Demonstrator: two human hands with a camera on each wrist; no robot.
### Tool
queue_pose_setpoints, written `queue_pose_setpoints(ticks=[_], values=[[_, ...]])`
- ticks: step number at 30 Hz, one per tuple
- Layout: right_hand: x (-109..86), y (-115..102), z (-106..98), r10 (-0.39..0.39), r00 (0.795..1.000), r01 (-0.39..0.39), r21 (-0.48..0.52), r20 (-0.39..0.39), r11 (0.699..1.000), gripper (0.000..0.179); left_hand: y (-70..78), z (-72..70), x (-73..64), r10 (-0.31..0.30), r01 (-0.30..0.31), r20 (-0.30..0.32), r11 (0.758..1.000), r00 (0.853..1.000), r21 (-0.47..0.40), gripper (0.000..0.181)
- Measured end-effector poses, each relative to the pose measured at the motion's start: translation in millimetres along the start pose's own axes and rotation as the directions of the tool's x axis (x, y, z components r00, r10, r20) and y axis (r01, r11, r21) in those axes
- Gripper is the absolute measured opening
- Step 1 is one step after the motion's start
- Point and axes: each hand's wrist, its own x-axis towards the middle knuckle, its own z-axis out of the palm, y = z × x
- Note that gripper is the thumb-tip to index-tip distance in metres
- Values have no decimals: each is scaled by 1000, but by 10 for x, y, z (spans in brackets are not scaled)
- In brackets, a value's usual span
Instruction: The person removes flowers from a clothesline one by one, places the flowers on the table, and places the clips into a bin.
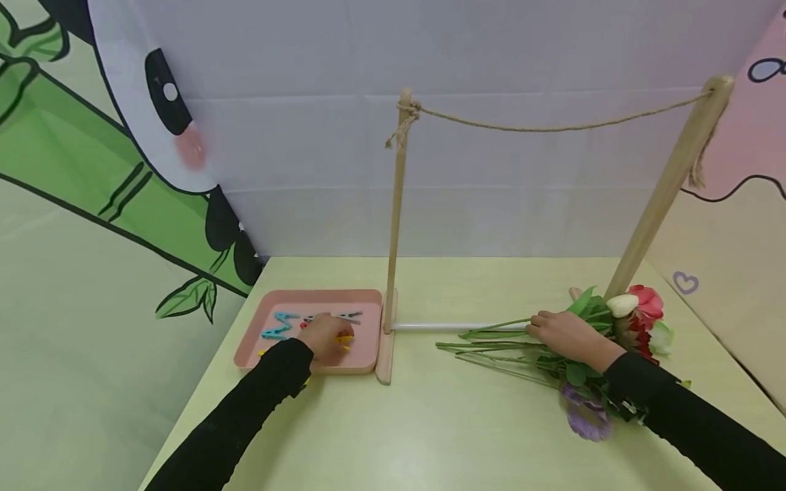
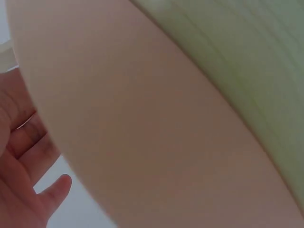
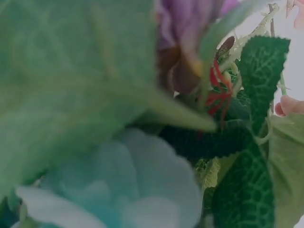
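Note:
My left hand (image 1: 327, 335) reaches down into a pink tray (image 1: 245, 354) of small clothespins. Yellow clothespins (image 1: 344, 339) lie right at its fingers, and blue clothespins (image 1: 276, 334) are to its left. In the left wrist view the tray's wall (image 2: 156, 114) hides the fingertips of this hand (image 2: 23, 156); I cannot tell whether they pinch a clothespin. On the right, my right hand (image 1: 568, 334) lies over a bunch of artificial flowers (image 1: 645, 310), its thumb and fingers around a green stem. Leaves (image 3: 247, 175) and petals fill the right wrist view, with a fingertip (image 3: 290, 105) at a stem.
Behind the hands stands a wooden frame, with a left post (image 1: 398, 204) and a thicker right post (image 1: 669, 187). A twine rope (image 1: 552, 129) sags between their tops. Low down, a white rod (image 1: 442, 327) joins the posts. A purple flower (image 1: 586, 416) lies nearer the front.

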Motion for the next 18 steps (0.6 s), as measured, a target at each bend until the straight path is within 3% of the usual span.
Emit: queue_pose_setpoints(ticks=[7, 13, 18], values=[[54, -1, 57, -18, 988, 19, 7, -150, 1000, 19, -43, 65, 15, -7, 7, 3, 999, 1000, -37, 25], [90, -22, -73, 57, 966, -33, 99, -254, 995, 19, -14, 47, -6, -5, 6, 26, 999, 1000, -43, 27], [77, -39, -303, 142, 928, -97, 145, -345, 985, 51, 92, -79, -92, -53, 57, 44, 994, 998, -96, 38]])
